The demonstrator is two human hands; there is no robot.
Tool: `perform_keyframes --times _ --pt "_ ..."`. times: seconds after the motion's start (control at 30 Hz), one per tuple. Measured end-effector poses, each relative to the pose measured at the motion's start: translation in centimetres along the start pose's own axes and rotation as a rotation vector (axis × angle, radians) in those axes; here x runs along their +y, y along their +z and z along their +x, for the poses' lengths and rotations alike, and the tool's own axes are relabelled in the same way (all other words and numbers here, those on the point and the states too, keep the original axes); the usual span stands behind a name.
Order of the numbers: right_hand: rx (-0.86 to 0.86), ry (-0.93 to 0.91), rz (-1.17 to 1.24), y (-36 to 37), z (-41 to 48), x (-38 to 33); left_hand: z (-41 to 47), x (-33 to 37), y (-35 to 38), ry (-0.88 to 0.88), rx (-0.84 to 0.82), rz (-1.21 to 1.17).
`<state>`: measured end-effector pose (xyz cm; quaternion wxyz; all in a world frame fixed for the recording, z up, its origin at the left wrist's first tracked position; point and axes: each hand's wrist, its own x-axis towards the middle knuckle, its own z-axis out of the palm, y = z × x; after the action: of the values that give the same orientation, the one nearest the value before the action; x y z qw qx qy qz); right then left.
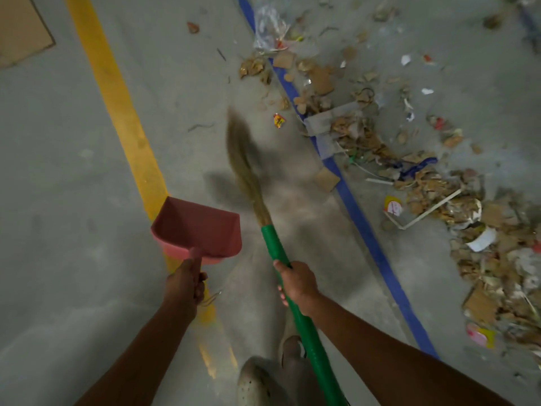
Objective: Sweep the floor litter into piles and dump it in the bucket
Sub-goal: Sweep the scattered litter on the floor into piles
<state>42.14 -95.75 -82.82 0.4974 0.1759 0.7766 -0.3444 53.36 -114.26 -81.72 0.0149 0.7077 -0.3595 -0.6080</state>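
Right hand (295, 284) curls round the green handle of the one broom (270, 244), its blurred straw bristles pointing ahead, while the left hand (187, 284) grips the one pink dustpan (196, 227) by its stub. Farther off, litter (433, 186) of cardboard scraps and wrappers lies strewn along the blue line (360, 218).

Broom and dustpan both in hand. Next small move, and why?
Probably swing the broom with the right hand rightward across the blue line, pushing the stray wrapper toward the litter. The litter lies scattered, not yet piled, and the dustpan in the left hand is empty.
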Motion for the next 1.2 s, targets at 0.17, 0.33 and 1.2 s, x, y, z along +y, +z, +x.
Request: perform_keyframes --times 0.17,0.33,1.2 --pt "-0.100 0.137 0.007 -4.2 4.5 -1.4 2.0 1.7 3.5 0.012 -0.099 0.085" --pt "0.108 0.164 0.099 -8.5 8.5 1.1 3.5 2.7 7.3 0.033 -0.211 0.199" --pt "0.576 0.093 0.598 -10.5 0.5 0.3 0.3 6.8 14.2 0.063 -0.383 0.373"
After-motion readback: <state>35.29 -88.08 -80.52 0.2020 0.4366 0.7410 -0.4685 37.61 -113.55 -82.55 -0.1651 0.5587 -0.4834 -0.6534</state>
